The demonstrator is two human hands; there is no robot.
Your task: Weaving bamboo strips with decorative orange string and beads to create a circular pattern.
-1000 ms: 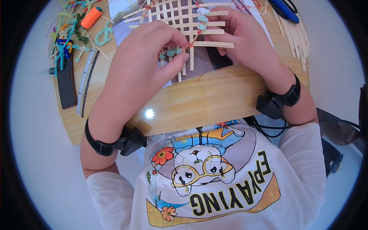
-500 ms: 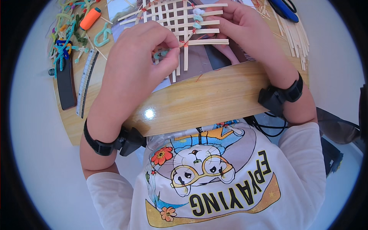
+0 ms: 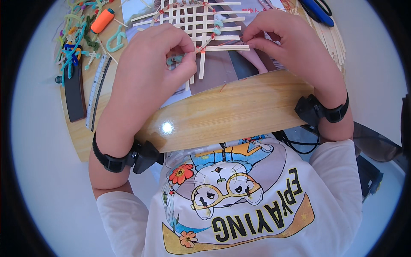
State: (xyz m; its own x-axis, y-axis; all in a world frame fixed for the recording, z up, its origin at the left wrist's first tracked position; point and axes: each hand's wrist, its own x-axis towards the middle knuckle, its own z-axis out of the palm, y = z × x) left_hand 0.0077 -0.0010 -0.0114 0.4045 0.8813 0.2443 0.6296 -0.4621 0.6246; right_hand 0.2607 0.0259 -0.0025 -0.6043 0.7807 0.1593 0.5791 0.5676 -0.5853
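Observation:
A woven lattice of pale flat strips (image 3: 193,31) lies at the top middle, with a ring tied onto it by red thread. White and mint fluffy yarn (image 3: 217,26) wraps the ring's right side. My left hand (image 3: 156,60) pinches the lattice's lower left part, close to a red knot; its fingers hide that part, and some mint yarn peeks out beneath. Off the right ends of the strips, my right hand (image 3: 284,40) holds a thin red thread (image 3: 229,41) between thumb and forefinger. The thread stretches from there toward the knot.
Printed paper (image 3: 218,70) lies under the lattice on the wooden table (image 3: 231,100). On the left are tangled pipe cleaners (image 3: 70,47), an orange spool (image 3: 102,20), a clear ruler (image 3: 97,92) and a dark bar (image 3: 74,96). Blue-handled scissors (image 3: 317,12) and loose strips (image 3: 332,43) lie right.
My right hand has moved right and slightly down, away from the strips, with the thread stretched out. The lattice has shifted a little left, and my left hand with it.

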